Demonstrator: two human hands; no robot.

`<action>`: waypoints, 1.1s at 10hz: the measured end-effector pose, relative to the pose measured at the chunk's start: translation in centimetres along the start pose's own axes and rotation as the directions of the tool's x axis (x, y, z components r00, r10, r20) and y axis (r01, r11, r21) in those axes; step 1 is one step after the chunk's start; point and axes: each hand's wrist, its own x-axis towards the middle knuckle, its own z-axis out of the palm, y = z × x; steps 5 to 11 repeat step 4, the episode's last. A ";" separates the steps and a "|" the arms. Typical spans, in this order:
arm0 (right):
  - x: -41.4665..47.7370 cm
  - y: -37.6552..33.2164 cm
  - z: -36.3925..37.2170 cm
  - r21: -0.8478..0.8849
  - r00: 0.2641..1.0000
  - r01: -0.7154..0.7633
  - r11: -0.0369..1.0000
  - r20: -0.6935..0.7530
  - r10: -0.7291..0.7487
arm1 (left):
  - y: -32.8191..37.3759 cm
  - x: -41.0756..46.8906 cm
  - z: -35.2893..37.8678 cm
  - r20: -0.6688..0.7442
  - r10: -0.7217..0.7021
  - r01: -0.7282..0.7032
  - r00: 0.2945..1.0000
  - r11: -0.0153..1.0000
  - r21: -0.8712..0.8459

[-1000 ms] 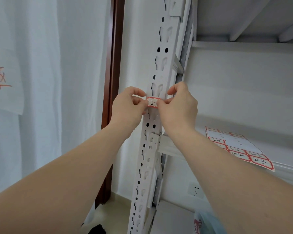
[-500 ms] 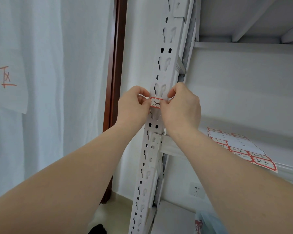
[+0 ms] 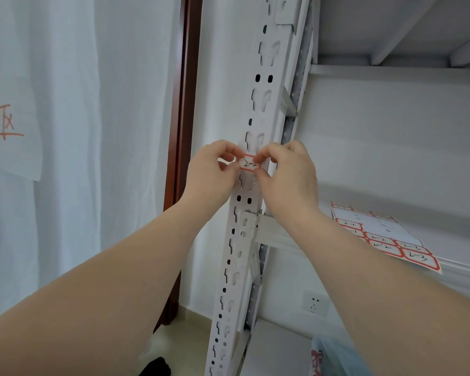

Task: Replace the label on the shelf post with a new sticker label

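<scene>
Pinching the small red-bordered label [image 3: 248, 164] by its two ends, the left hand [image 3: 211, 175] and right hand [image 3: 288, 173] are holding it against the white shelf post [image 3: 257, 126]. Uneven pressing is likely risking a crooked or creased sticker bridging the post's slots.

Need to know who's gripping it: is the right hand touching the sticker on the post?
Touching. The head view shows the right hand with thumb and forefinger overlapping the right end of the sticker, no gap visible, against the post.
</scene>
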 end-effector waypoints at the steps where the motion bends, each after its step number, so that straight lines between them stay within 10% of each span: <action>1: 0.2 0.0 0.0 0.026 1.000 -0.011 1.000 -0.005 0.011 | -0.1 0.1 -0.1 0.018 -0.006 0.006 1.000 1.000 0.001; 11: -0.2 -0.4 -1.0 -0.020 0.998 -0.056 0.998 -0.009 0.056 | -0.2 0.4 -0.5 0.012 -0.156 0.155 0.988 0.986 0.054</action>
